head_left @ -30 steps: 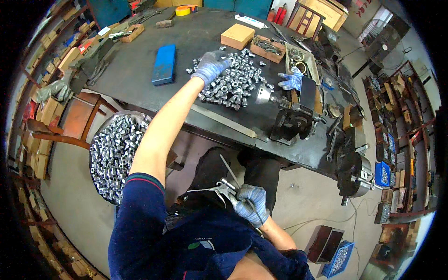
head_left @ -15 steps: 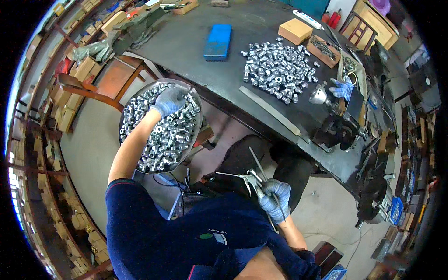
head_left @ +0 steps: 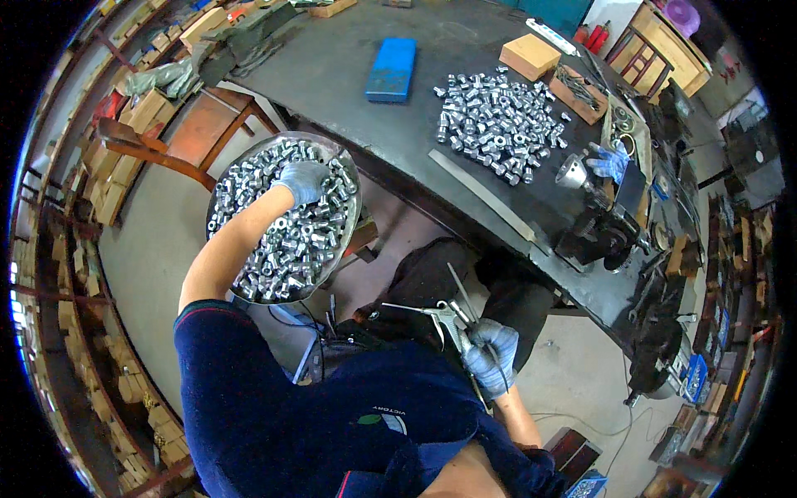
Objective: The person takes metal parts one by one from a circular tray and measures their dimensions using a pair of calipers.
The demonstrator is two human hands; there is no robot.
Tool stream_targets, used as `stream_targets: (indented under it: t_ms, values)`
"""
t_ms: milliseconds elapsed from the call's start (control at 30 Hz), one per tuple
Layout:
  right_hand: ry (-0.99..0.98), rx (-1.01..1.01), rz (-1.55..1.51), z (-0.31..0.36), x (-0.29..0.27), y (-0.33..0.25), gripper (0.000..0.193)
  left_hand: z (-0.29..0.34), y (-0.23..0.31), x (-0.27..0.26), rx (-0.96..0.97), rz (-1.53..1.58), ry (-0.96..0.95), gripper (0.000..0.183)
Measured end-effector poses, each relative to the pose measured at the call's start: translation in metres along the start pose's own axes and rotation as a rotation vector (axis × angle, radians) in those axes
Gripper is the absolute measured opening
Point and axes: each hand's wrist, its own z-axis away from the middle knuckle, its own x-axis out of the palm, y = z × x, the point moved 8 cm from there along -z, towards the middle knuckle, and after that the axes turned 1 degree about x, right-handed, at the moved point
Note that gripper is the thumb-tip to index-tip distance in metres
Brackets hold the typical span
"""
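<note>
My left hand (head_left: 304, 182), in a blue-grey glove, is down among shiny metal fittings (head_left: 286, 253) heaped in a round metal pan (head_left: 355, 203). Its fingers curl into the heap and their tips are hidden, so whatever they grip cannot be made out. Lower right, over my lap, my gloved right hand (head_left: 493, 353) is closed round a slim grey file (head_left: 462, 290), which points up and away. A silver air blow gun (head_left: 448, 325) with a thin nozzle pointing left is in the same grip. The palm side is hidden.
On the dark workbench (head_left: 332, 83) lie a fitting pile (head_left: 498, 124), a blue box (head_left: 391, 70), a long flat bar (head_left: 481, 195) and a wooden block (head_left: 530, 56). A chucked machine (head_left: 602, 224) stands at its right. A wooden chair (head_left: 199, 133) is beyond the pan; shelves line the left.
My left hand has shifted slightly within the fittings and its fingers look more curled. My right hand keeps its hold on the file and blow gun. The whole view has shifted slightly.
</note>
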Motion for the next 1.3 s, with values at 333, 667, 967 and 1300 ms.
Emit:
stream_targets:
  t_ms: [333,667,967,1300]
  values:
    - [0.004,0.009,-0.012,0.004,0.002,0.008,0.031,-0.015,-0.028,0.027,0.137,0.172,0.073,0.030]
    - [-0.005,0.012,-0.064,0.002,0.003,0.004,0.030,0.013,-0.014,-0.012,0.049,0.128,0.101,0.031]
    - [-0.037,-0.118,0.021,-0.020,0.008,-0.015,0.035,0.081,0.108,-0.070,0.349,1.188,0.032,0.026]
    - [-0.012,-0.157,0.155,-0.042,0.002,-0.024,0.037,0.101,0.208,-0.091,0.714,0.975,0.140,0.020]
